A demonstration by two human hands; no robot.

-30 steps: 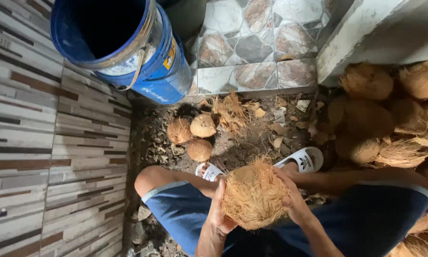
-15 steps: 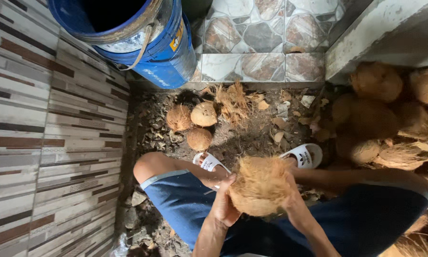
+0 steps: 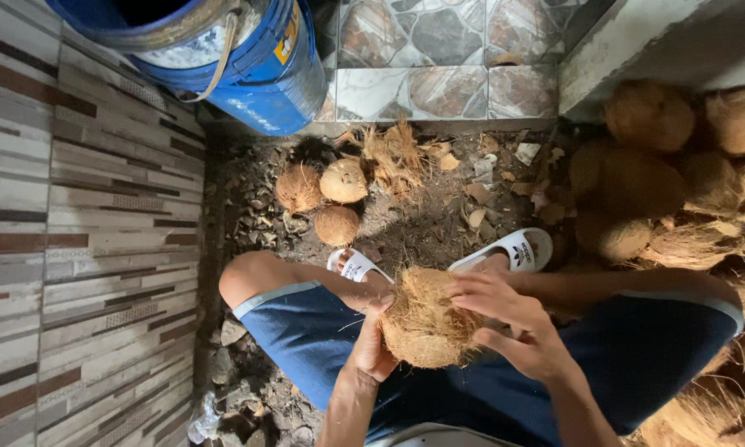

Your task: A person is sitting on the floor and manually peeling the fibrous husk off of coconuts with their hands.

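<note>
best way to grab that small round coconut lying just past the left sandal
Take the small round coconut across its widest middle, from above. It lies on open dirt, apart from its two neighbours, its top is bare, and its smooth, even roundness offers no edge to hook.

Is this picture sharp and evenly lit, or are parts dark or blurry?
Head view: mostly sharp and daylit; the coconut and both hands are clear, the bucket shows a little glare, the right-side pile sits in dimmer shade, and the tiled wall slants with wide-angle distortion.
</note>
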